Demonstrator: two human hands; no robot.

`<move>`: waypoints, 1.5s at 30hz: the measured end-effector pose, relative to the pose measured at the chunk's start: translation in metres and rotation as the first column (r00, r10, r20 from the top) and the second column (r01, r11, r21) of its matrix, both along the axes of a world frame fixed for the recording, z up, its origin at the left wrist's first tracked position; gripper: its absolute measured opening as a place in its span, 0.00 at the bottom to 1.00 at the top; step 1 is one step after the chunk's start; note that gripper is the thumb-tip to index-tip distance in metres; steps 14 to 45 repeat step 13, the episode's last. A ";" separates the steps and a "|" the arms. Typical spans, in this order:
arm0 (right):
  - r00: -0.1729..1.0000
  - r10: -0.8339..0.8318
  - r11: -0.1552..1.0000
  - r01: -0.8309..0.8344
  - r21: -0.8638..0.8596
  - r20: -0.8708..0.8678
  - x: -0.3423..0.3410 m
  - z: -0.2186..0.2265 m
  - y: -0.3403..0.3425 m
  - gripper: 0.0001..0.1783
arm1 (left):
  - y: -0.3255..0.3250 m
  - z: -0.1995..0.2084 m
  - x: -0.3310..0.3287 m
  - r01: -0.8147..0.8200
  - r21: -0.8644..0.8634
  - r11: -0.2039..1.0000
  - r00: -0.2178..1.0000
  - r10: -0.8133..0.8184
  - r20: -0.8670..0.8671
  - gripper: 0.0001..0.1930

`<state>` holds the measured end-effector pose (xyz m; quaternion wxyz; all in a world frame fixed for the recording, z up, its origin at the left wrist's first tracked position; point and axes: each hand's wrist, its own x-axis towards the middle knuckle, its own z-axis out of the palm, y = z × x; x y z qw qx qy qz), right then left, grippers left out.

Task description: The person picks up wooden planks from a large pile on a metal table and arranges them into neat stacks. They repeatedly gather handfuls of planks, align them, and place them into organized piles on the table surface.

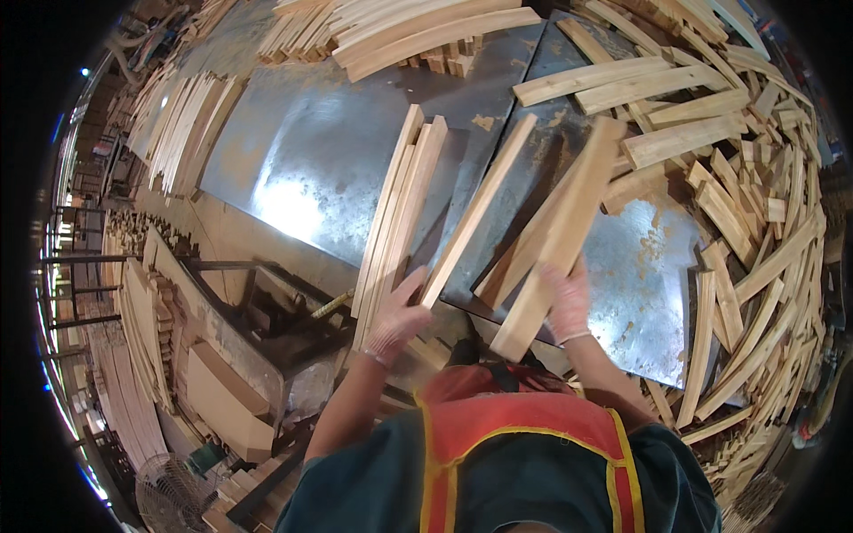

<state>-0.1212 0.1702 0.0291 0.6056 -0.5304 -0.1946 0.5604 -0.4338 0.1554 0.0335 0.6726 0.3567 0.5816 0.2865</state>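
Note:
Both my hands wear pale gloves. In my right hand [567, 302] is a wide wooden board [569, 226], gripped by its right edge near the lower end and slanting away from me. Another board [518, 259] shows partly beneath it. My left hand [397, 315] closes around the near end of a narrow wooden strip [480, 209], which tilts up and to the right. Against the back of that hand's side stands a small bundle of strips [404, 200]; whether the hand touches it I cannot tell.
A metal-topped table [329, 169] lies ahead, with a seam and worn patches. Stacked boards [435, 35] rest at its far edge, more boards [191, 133] at the left. A loose heap of offcuts [737, 195] covers the right side. A fan [173, 493] stands at lower left.

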 end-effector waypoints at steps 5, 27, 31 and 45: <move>0.613 0.504 0.860 -0.419 -0.290 0.608 -0.091 -0.071 0.003 0.42 | -0.014 0.024 -0.039 0.649 0.040 0.760 0.513 -0.398 -0.761 0.33; 0.366 0.863 0.502 -0.699 -0.510 0.348 -0.197 0.007 0.053 0.68 | 0.050 -0.029 -0.086 0.230 0.085 0.970 0.818 -0.145 -0.556 0.35; 0.366 0.863 0.502 -0.699 -0.510 0.348 -0.197 0.007 0.053 0.68 | 0.050 -0.029 -0.086 0.230 0.085 0.970 0.818 -0.145 -0.556 0.35; 0.366 0.863 0.502 -0.699 -0.510 0.348 -0.197 0.007 0.053 0.68 | 0.050 -0.029 -0.086 0.230 0.085 0.970 0.818 -0.145 -0.556 0.35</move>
